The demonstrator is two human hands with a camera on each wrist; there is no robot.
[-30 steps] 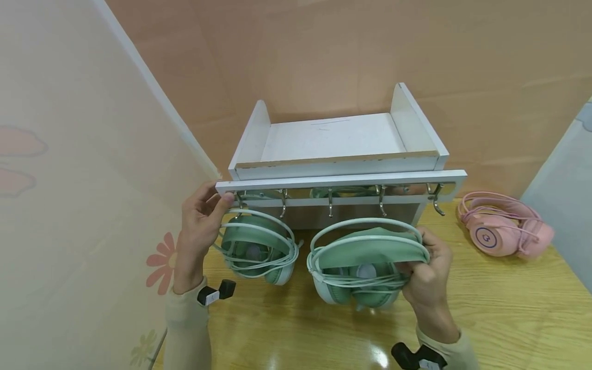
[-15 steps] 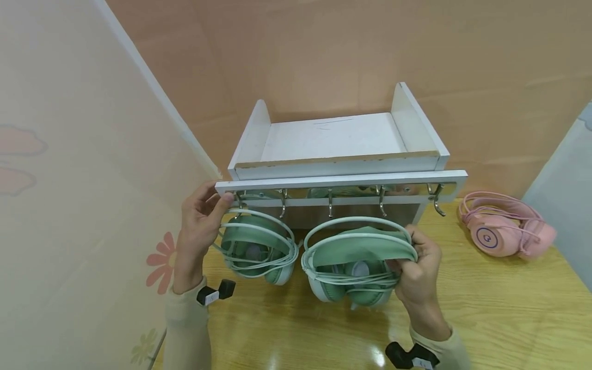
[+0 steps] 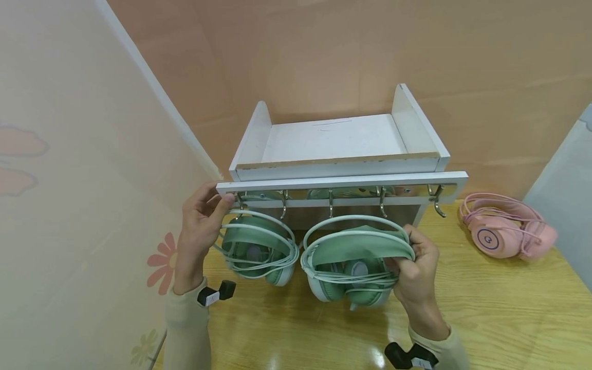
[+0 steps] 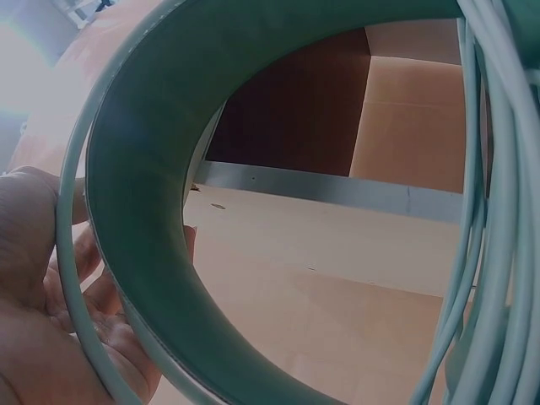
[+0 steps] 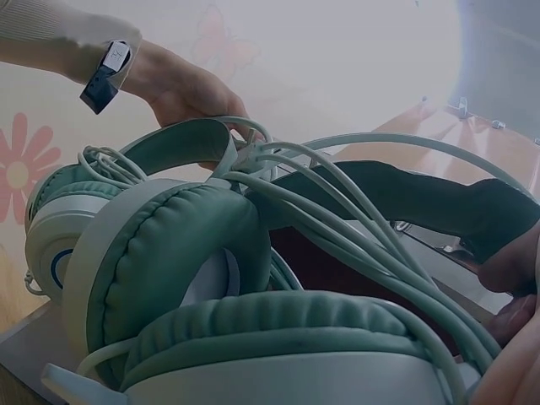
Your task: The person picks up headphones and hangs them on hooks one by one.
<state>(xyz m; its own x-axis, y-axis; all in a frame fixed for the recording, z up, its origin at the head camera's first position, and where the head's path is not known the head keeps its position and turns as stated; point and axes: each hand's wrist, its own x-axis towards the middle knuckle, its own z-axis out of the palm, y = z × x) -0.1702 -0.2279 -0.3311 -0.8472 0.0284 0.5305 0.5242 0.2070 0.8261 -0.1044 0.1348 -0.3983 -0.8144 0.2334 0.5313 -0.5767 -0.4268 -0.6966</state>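
Note:
My right hand (image 3: 413,282) holds a pair of mint-green headphones (image 3: 361,249) by the right side of its headband, in front of the hook rail (image 3: 342,180). A green cable is wound around these headphones, and their ear cushions (image 5: 181,261) show large in the right wrist view. A second green pair (image 3: 259,246) hangs from the leftmost hook, its cable also wrapped. At the rail's left end, my left hand (image 3: 199,223) pinches the board, thumb in front and fingers partly hidden behind. The left wrist view shows the hanging pair's headband (image 4: 139,169) crossing in front of that hand.
The rail belongs to a white shelf (image 3: 335,139) with raised sides, and several metal hooks (image 3: 330,203) line its front. Pink headphones (image 3: 504,226) lie on the wooden table (image 3: 509,303) at the right. A pale wall panel (image 3: 92,180) stands close on the left.
My right hand has carried the green headphones a little to the left, bringing them close beside the hanging pair. My left hand has stayed at the rail's end.

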